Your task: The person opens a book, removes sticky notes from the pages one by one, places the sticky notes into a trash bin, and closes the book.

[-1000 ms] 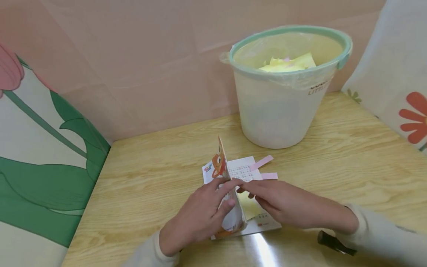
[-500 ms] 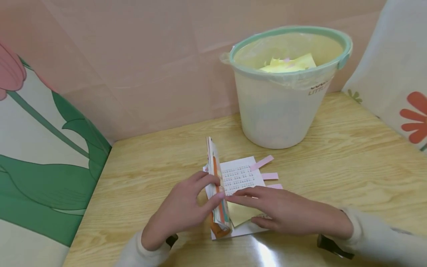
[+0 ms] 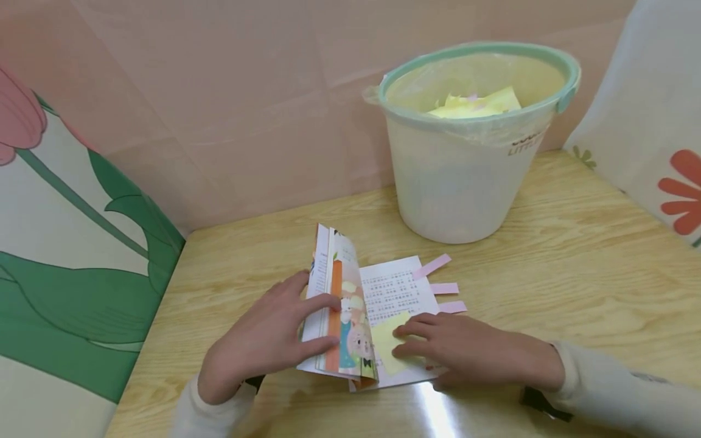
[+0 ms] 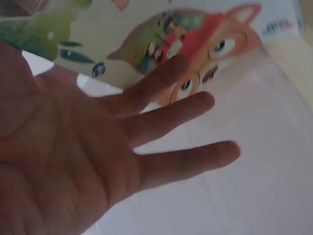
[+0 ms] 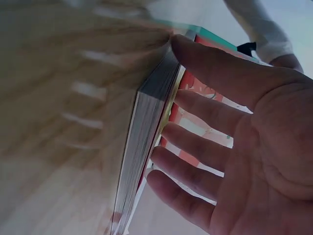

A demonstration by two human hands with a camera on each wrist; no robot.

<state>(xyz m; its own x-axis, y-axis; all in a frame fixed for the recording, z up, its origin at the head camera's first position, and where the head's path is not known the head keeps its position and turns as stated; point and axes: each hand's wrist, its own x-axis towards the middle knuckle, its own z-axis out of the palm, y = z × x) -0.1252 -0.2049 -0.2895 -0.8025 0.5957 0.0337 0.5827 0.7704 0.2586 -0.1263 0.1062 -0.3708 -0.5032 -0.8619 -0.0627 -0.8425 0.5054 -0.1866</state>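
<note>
A picture book lies part-way unfolded on the table. My left hand holds its raised left pages, thumb and index finger on the illustrated inner side and the other fingers behind. In the left wrist view three straight fingers spread before the cover, which carries an orange cartoon animal. A yellow sticky note sits low on the printed right page. My right hand rests its fingertips on that note. The right wrist view shows its thumb near the page edges of the book. Pink paper strips stick out from the page's right side.
Behind the book stands a white bucket with a green rim, lined with a clear bag and holding crumpled yellow paper. A pink backdrop rises along the wooden table's far edge. Flower-printed panels flank the table.
My left hand has swung the standing pages leftward, exposing the illustrated page and more of the text page. My right hand has left the fold and now touches the yellow note. A third pink strip shows.
</note>
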